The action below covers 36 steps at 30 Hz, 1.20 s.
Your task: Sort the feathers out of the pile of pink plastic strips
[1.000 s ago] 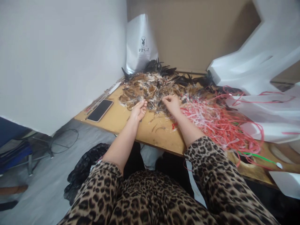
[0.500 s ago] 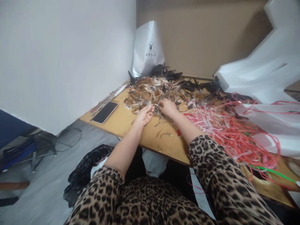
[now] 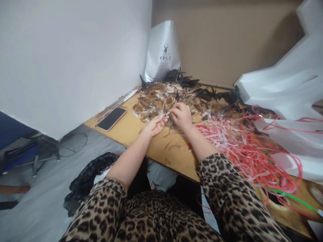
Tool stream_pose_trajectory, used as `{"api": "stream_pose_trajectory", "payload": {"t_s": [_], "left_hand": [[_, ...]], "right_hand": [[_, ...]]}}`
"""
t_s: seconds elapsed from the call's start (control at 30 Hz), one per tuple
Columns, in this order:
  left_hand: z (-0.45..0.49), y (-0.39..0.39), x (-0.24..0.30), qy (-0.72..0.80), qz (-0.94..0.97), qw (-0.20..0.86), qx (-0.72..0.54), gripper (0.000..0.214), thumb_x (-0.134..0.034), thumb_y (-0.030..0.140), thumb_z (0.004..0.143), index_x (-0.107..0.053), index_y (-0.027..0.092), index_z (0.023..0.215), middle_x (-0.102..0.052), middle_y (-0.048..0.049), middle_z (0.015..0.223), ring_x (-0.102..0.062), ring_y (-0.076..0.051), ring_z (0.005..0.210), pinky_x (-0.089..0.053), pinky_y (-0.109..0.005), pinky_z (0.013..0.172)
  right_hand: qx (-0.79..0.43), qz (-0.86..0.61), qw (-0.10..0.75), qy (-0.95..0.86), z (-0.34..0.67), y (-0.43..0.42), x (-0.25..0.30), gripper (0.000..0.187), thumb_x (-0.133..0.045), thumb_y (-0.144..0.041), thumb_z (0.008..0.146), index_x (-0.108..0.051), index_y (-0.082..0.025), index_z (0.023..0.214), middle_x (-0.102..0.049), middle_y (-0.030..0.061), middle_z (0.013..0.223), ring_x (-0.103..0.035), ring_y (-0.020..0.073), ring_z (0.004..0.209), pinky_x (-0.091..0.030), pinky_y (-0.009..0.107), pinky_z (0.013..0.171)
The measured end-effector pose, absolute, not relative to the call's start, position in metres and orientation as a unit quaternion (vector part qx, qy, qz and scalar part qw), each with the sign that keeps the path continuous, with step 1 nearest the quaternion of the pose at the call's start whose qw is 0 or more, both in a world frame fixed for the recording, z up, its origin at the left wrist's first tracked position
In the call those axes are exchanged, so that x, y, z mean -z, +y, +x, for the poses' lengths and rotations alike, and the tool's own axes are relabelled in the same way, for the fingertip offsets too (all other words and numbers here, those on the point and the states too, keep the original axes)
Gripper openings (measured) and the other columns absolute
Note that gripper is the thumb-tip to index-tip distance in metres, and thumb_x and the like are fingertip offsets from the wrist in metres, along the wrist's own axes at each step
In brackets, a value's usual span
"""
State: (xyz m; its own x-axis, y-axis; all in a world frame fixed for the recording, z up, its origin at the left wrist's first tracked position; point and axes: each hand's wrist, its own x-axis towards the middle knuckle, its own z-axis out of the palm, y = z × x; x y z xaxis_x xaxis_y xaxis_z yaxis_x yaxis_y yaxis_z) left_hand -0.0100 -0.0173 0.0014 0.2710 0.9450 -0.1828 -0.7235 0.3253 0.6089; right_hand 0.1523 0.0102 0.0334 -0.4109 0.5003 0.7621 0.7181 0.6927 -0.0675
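Brown feathers (image 3: 147,97), heaped within easy reach.
Left hand (image 3: 156,126) pinches a pale piece (image 3: 167,113), apparently steadying it; right hand (image 3: 181,116) close, grip indeterminable.

Small craft workshop — heaped feathers (image 3: 153,95), tangled red strips (image 3: 254,151), wooden worktable (image 3: 164,151).

Left grip (image 3: 156,126) upturned, curled; right grip (image 3: 181,116) palm-down, near.

Cool, flat light is filling the frame. Brown panel (image 3: 222,40) is darkening into shadow at 2 o'clock; silver bag (image 3: 164,69) at 12 is glinting; feathers (image 3: 171,91) near 12 and floor (image 3: 49,188) at 8 are smearing; edges are stretching.
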Motion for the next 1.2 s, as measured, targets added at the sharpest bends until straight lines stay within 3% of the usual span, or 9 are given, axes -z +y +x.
{"api": "stream_pose_trajectory", "payload": {"t_s": [0.2,0.33,0.43,0.53,0.63,0.8,0.97,1.2], "left_hand": [[-0.008,-0.021,-0.002,0.24,0.24,0.774,-0.535,0.015,-0.047,0.005,0.08,-0.061,0.009,0.082,-0.067,-0.0056,0.078,-0.062,-0.006,0.062,-0.047,-0.011,0.053],[-0.007,-0.019,-0.001,0.249,0.255,0.752,-0.554,0.014,-0.049,0.004,0.078,-0.063,0.008,0.08,-0.067,-0.0056,0.073,-0.061,-0.006,0.061,-0.047,-0.01,0.053],[-0.005,-0.017,-0.001,0.273,0.275,0.717,-0.579,0.011,-0.053,0.005,0.076,-0.063,0.007,0.079,-0.067,-0.0068,0.074,-0.062,-0.006,0.062,-0.047,-0.012,0.055],[-0.005,-0.016,-0.002,0.298,0.288,0.683,-0.601,0.007,-0.058,0.008,0.074,-0.064,0.007,0.078,-0.067,-0.0076,0.076,-0.062,-0.006,0.063,-0.047,-0.013,0.057],[-0.006,-0.016,-0.003,0.314,0.304,0.66,-0.611,0.007,-0.062,0.011,0.072,-0.064,0.007,0.078,-0.068,-0.0079,0.078,-0.061,-0.006,0.063,-0.046,-0.014,0.058],[-0.004,-0.017,-0.003,0.327,0.34,0.651,-0.594,0.012,-0.065,0.015,0.07,-0.064,0.007,0.079,-0.068,-0.0089,0.081,-0.062,-0.007,0.065,-0.046,-0.016,0.061],[-0.002,-0.018,-0.002,0.317,0.352,0.661,-0.582,0.011,-0.065,0.015,0.07,-0.064,0.008,0.078,-0.069,-0.0084,0.079,-0.063,-0.008,0.065,-0.047,-0.016,0.06],[-0.007,-0.015,-0.001,0.337,0.292,0.678,-0.584,0.01,-0.059,0.014,0.075,-0.064,0.008,0.082,-0.068,-0.0091,0.078,-0.064,-0.01,0.065,-0.046,-0.015,0.054]], "right_hand": [[0.172,-0.334,0.366,-0.851,0.15,0.007,-0.029,0.02,-0.045,-0.029,0.084,-0.064,-0.023,0.083,-0.057,0.0051,0.091,-0.044,0.0171,0.085,-0.027,0.032,0.076],[0.115,-0.366,0.365,-0.848,0.148,0.003,-0.032,0.021,-0.044,-0.03,0.084,-0.064,-0.023,0.085,-0.057,0.0058,0.094,-0.046,0.0177,0.088,-0.029,0.032,0.079],[0.005,-0.432,0.438,-0.789,0.146,0.003,-0.037,0.024,-0.043,-0.03,0.083,-0.063,-0.02,0.092,-0.057,0.0079,0.098,-0.049,0.0173,0.09,-0.034,0.03,0.079],[-0.162,-0.491,0.494,-0.699,0.143,0.008,-0.04,0.028,-0.047,-0.039,0.079,-0.063,-0.016,0.08,-0.058,0.0052,0.078,-0.05,0.0148,0.07,-0.039,0.027,0.064],[-0.37,-0.505,0.445,-0.64,0.14,0.013,-0.041,0.036,-0.056,-0.05,0.068,-0.06,-0.015,0.063,-0.047,-0.002,0.049,-0.036,0.0082,0.044,-0.029,0.023,0.044],[-0.568,-0.459,0.411,-0.545,0.136,0.011,-0.044,0.035,-0.07,-0.046,0.054,-0.053,-0.016,0.058,-0.039,-0.0068,0.039,-0.023,0.0028,0.034,-0.013,0.02,0.035],[-0.615,-0.426,0.411,-0.521,0.137,0.013,-0.04,0.032,-0.074,-0.036,0.05,-0.049,-0.016,0.056,-0.04,-0.0075,0.039,-0.025,0.0024,0.033,-0.012,0.018,0.035],[-0.569,-0.423,0.451,-0.541,0.136,0.014,-0.039,0.031,-0.072,-0.039,0.051,-0.052,-0.016,0.059,-0.04,-0.0077,0.039,-0.027,0.0034,0.035,-0.014,0.019,0.037]]}}
